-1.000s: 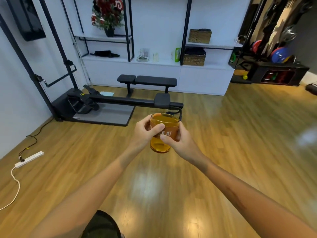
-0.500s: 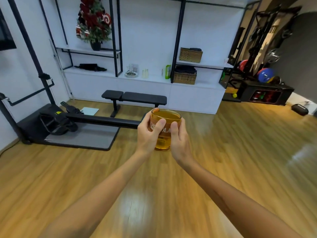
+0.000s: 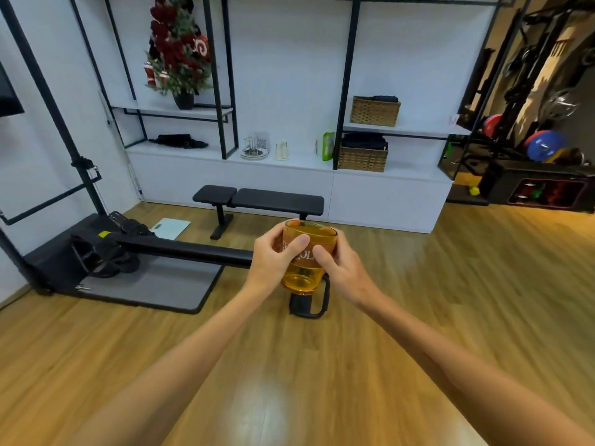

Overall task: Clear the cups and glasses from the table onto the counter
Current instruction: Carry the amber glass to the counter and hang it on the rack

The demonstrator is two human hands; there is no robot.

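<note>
You have the glass (image 3: 307, 255) clasped upright between both hands at frame centre, left hand (image 3: 273, 259) and right hand (image 3: 343, 268) each wrapped around its sides. Over the last second the white counter (image 3: 289, 164) in the upper middle has drawn closer and risen into fuller view, so you're carrying it across; setting down is not yet done.

Amber see-through glass cup (image 3: 308, 257) between left hand (image 3: 273, 260) and right hand (image 3: 343, 268), black padded bench (image 3: 259, 201) behind it, long white table (image 3: 289, 175) behind the bench, woven wicker basket (image 3: 363, 157) on the table
</note>
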